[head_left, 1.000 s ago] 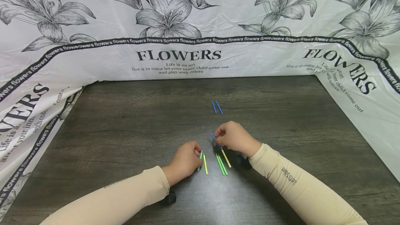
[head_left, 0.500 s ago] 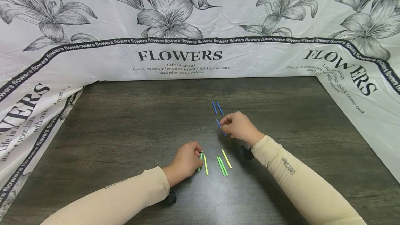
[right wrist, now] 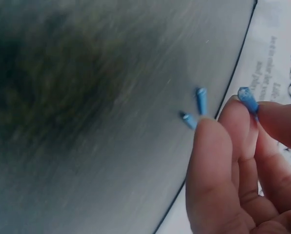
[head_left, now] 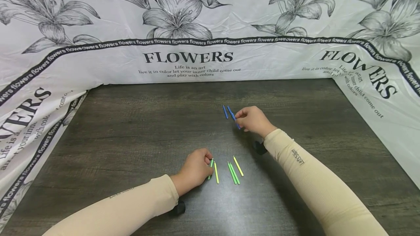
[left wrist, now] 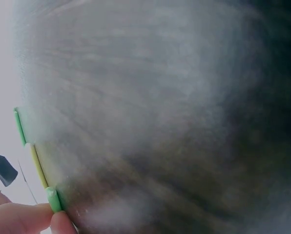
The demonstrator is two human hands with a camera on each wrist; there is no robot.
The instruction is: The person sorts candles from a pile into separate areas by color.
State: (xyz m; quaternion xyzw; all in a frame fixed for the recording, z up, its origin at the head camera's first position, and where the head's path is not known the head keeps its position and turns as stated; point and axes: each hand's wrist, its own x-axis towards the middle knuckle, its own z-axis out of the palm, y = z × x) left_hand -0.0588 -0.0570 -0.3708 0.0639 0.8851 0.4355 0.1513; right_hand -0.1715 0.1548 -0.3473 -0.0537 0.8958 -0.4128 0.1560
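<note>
My left hand (head_left: 197, 166) pinches a green candle (left wrist: 53, 200) between thumb and fingertip, low over the table. Just right of it lies a yellow candle (head_left: 216, 173). Farther out, my right hand (head_left: 256, 119) holds a thin blue candle (right wrist: 248, 99) by thumb and fingers, its lower end slanting toward me. Two other blue candles, a left one (head_left: 225, 111) and a right one (head_left: 229, 109), lie beside those fingertips; the held candle overlaps the right one in the head view. Between the hands, nearer me, are two green candles (head_left: 233, 174) side by side and a second yellow candle (head_left: 238, 166).
The dark wood-grain table (head_left: 147, 119) spreads around both hands. White cloth (head_left: 269, 61) printed with flowers and lettering stands along its back and sides. Each wrist wears a black camera, such as the dark camera (head_left: 260, 148) under the right wrist.
My right hand has carried the blue candle away from me, from beside the yellow and green candles to the two blue ones. The left hand has stayed in place.
</note>
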